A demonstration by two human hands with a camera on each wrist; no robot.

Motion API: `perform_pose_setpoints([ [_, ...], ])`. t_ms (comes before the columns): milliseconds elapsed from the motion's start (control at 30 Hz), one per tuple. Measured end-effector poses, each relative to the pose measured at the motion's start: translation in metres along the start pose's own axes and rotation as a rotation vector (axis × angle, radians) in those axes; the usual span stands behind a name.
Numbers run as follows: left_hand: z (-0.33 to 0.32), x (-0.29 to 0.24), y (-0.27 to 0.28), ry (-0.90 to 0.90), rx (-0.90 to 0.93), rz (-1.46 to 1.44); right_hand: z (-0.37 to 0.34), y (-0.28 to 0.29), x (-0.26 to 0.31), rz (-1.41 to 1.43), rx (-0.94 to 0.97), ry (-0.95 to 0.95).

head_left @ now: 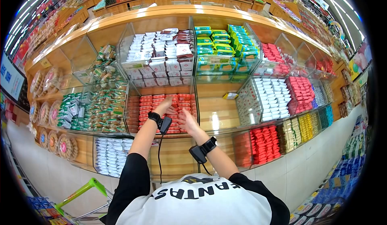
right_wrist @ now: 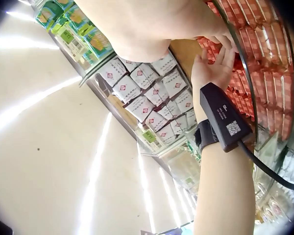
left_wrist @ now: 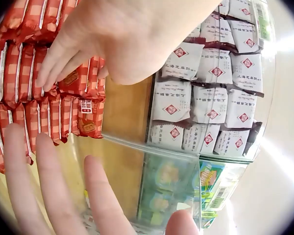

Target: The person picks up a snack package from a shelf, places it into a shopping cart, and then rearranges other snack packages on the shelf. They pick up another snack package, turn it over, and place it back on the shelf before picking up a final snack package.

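Red checked snack packets (head_left: 147, 108) stand in rows in a clear-walled bin. My left hand (head_left: 164, 107) is over them, its fingers (left_wrist: 51, 186) straight and spread in the left wrist view, holding nothing. Just right of it, my right hand (head_left: 190, 124) reaches in over the same packets. In the left wrist view the right hand (left_wrist: 122, 39) has its fingers extended, their tips overlapping the red packets (left_wrist: 27, 73). The right wrist view has the left hand (right_wrist: 215, 72) beside the right hand (right_wrist: 152, 24), both over the bin.
White packets with red diamonds (head_left: 161, 65) fill the bin behind, next to green and yellow packs (head_left: 217, 43). A wooden-bottomed bin (head_left: 213, 114) to the right holds a small yellow-and-white item (head_left: 230, 96). Clear dividers separate the bins. A green-handled cart (head_left: 80, 192) stands lower left.
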State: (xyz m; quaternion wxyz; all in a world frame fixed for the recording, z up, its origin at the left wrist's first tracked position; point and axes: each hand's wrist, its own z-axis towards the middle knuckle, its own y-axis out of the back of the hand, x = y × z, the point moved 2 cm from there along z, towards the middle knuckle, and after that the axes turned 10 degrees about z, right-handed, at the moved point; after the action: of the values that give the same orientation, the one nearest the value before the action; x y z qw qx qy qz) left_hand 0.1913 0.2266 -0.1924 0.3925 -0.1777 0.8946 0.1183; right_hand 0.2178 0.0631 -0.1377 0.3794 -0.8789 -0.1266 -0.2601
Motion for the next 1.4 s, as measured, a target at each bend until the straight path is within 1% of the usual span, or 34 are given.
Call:
perform_pose_setpoints([
  [67, -0.002, -0.002, -0.004, -0.009, -0.035, -0.015, 0.004, 0.004, -0.003, 0.007, 0.008, -0.009],
  [133, 0.003, -0.001, -0.003, -0.007, -0.028, -0.007, 0.005, 0.005, -0.006, -0.041, 0.014, -0.042],
  [400, 0.007, -0.002, -0.005, 0.009, -0.028, 0.017, 0.008, 0.008, -0.008, -0.019, -0.04, -0.032],
  [600, 0.016, 0.001, -0.003, -0.025, -0.014, 0.043, 0.009, 0.007, -0.008, -0.017, -0.05, -0.036],
  [733, 0.013, 0.001, -0.002, -0.013, 0.003, -0.021, 0.009, 0.007, -0.008, -0.022, -0.066, -0.031],
  [867, 0.018, 0.002, -0.001, 0.012, 0.03, -0.096, 0.012, 0.01, -0.009, -0.024, -0.042, -0.013],
  [967, 0.013, -0.001, 0.0, 0.009, 0.051, -0.094, 0.014, 0.011, -0.011, -0.013, -0.031, -0.028],
  [1067, -0.004, -0.009, -0.006, 0.009, 0.003, -0.114, 0.014, 0.01, -0.01, -0.013, -0.038, -0.038],
  [1200, -0.012, -0.006, -0.005, 0.008, 0.021, -0.112, 0.017, 0.013, -0.011, -0.023, 0.005, -0.047],
  [1267, -0.022, -0.007, -0.005, -0.066, 0.035, -0.102, 0.02, 0.015, -0.013, -0.025, 0.029, -0.054],
  [1300, -0.027, -0.008, -0.004, -0.065, 0.032, -0.102, 0.02, 0.014, -0.012, -0.017, 0.034, -0.053],
  [1367, -0.036, -0.011, -0.005, -0.12, 0.103, -0.174, 0.019, 0.013, -0.013, -0.009, 0.041, -0.053],
  [1400, -0.044, -0.015, -0.005, -0.121, 0.103, -0.173, 0.017, 0.012, -0.012, -0.013, 0.034, -0.049],
])
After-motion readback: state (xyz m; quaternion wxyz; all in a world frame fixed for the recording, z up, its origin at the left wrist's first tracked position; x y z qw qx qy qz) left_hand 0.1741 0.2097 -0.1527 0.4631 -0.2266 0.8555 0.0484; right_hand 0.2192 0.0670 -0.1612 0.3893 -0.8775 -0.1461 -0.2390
